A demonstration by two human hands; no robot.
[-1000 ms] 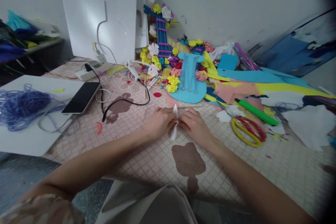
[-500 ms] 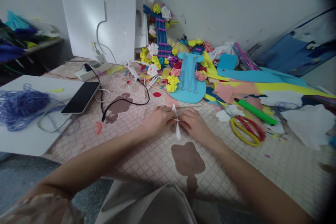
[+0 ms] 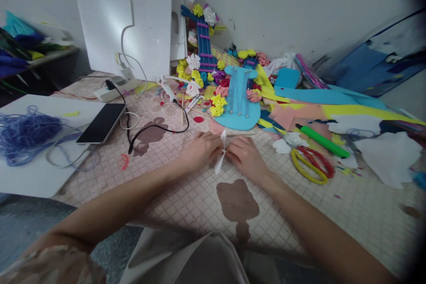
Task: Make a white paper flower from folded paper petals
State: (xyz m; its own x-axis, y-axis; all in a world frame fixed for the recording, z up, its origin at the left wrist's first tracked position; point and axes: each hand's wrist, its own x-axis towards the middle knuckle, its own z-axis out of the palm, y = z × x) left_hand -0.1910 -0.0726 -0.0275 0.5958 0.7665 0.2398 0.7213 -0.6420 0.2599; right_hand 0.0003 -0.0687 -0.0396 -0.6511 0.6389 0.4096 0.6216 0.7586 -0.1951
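A narrow white strip of what looks like crepe paper (image 3: 218, 165), pinched thin at its middle, stands out above and below my fingers. My left hand (image 3: 204, 148) is closed at the left side of its middle, fingertips pressed together. From the right, my right hand (image 3: 246, 155) pinches at the same narrow spot, the two hands almost touching. Whether a thin thread runs between the fingers is too small to tell. Just beyond the hands lies a thin wooden stick (image 3: 244, 133). Farther back is a light-blue guitar-body cutout (image 3: 238, 117) with blue strings and paper flowers on it.
Scissors (image 3: 309, 166) with red and yellow handles and a green cutter (image 3: 324, 142) lie to the right among paper scraps. On the left are a phone (image 3: 101, 123), purple yarn (image 3: 28, 133) and a black cable (image 3: 153, 128). A white glue gun (image 3: 167, 88) lies farther back.
The white paper has turned between my fingers, its lower end swinging to the left and its upper end slightly right. My hands have drawn a little closer together.
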